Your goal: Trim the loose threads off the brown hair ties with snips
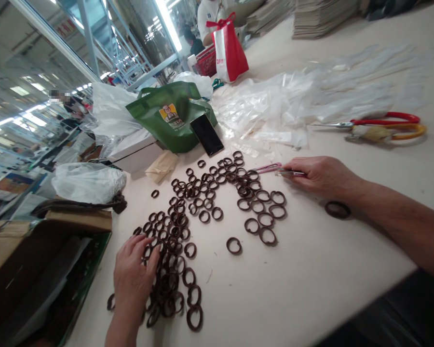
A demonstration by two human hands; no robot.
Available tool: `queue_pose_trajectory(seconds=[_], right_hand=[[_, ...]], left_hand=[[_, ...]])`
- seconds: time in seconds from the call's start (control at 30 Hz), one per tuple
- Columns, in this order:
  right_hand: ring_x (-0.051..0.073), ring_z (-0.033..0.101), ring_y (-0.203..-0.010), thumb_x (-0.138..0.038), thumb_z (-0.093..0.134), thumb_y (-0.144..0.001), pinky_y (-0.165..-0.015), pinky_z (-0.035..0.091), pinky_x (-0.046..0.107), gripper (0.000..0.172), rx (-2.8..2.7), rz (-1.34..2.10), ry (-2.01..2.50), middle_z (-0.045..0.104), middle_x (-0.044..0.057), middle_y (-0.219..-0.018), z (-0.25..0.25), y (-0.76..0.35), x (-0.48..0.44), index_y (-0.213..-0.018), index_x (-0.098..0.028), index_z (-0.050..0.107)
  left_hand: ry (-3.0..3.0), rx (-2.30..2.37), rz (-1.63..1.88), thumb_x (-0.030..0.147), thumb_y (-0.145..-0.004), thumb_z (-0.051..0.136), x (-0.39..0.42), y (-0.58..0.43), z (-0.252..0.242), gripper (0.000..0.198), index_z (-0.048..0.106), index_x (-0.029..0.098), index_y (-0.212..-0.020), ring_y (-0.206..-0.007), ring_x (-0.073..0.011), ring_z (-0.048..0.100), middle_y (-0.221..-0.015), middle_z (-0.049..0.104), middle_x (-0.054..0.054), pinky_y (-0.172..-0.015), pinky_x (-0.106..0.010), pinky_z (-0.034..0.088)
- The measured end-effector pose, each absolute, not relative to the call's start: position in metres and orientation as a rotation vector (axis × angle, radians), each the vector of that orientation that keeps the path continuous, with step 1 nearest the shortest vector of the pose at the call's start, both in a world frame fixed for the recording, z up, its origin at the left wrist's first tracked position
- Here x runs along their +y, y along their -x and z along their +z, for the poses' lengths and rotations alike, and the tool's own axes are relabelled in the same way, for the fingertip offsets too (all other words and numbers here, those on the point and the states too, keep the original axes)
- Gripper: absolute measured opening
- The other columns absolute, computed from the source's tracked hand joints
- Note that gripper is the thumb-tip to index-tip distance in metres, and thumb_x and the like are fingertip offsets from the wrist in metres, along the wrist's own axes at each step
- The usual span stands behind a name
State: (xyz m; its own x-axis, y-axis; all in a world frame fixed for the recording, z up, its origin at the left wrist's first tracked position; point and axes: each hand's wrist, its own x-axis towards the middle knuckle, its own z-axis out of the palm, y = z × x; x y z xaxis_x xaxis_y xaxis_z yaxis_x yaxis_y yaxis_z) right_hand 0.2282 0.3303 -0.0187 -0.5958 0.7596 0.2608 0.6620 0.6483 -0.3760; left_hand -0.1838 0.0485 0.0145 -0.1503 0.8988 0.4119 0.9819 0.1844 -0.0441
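Note:
Many dark brown rings (173, 231) lie in a curved heap on the pale table (292, 279). My left hand (135, 265) rests on the left side of the heap, its fingers apart and touching rings; no ring is clearly gripped. At the right, my right hand (316, 178) is closed round a small metal tool (289, 172) whose tip points left. One ring (337, 209) lies beside my right wrist, and another single ring (234, 246) sits apart near the middle. A pink-handled tool (267, 168) lies by the heap, just left of my right hand.
Behind the rings are a phone (207, 135) leaning on a green bag (173, 115), clear plastic bags (275, 99) and a red-and-white bag (229, 50). Red-and-yellow-handled scissors (386, 127) lie at the right. An open cardboard box (94, 220) stands at the left. A person (207, 19) is at the back.

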Motion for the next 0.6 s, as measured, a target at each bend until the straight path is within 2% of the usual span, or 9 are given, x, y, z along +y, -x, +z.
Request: queue_pose_trajectory(seconds=[0.17,0.27,0.43,0.6], right_hand=[[0.025,0.066,-0.074,-0.039,0.05,-0.087,-0.063,0.045,0.033,0.028,-2.466,0.356,1.105,0.074,0.006,-0.089,-0.018,-0.228,0.33,-0.098,-0.025,0.072],[0.024,0.066,-0.077,-0.039,0.049,-0.088,-0.063,0.045,0.032,0.027,-2.482,0.369,1.134,0.074,0.004,-0.09,-0.016,-0.229,0.329,-0.098,-0.027,0.071],[0.027,0.066,-0.08,-0.034,0.051,-0.087,-0.067,0.045,0.034,0.027,-2.502,0.306,1.188,0.073,0.007,-0.093,-0.012,-0.228,0.326,-0.102,-0.024,0.072],[0.027,0.065,-0.079,-0.032,0.049,-0.089,-0.068,0.044,0.035,0.03,-2.543,0.286,1.124,0.073,0.01,-0.094,-0.008,-0.224,0.322,-0.105,-0.021,0.072]], left_hand=[[2.025,-2.11,-0.305,0.045,-0.087,0.06,0.103,0.172,-0.003,0.04,0.067,0.018,-0.116,-0.127,-0.0343,0.049,-0.127,0.063,-0.014,-0.108,-0.053,0.041],[2.087,-2.162,-0.233,0.045,-0.085,0.061,0.119,0.169,-0.013,0.045,0.066,0.018,-0.121,-0.13,-0.0353,0.047,-0.132,0.06,-0.014,-0.109,-0.053,0.04],[2.062,-2.24,-0.176,0.05,-0.086,0.056,0.104,0.183,-0.01,0.045,0.069,0.016,-0.112,-0.123,-0.0341,0.052,-0.123,0.064,-0.016,-0.108,-0.051,0.04],[2.012,-2.331,-0.139,0.053,-0.087,0.051,0.064,0.205,0.003,0.043,0.071,0.019,-0.105,-0.119,-0.0323,0.056,-0.118,0.066,-0.015,-0.107,-0.05,0.042]])
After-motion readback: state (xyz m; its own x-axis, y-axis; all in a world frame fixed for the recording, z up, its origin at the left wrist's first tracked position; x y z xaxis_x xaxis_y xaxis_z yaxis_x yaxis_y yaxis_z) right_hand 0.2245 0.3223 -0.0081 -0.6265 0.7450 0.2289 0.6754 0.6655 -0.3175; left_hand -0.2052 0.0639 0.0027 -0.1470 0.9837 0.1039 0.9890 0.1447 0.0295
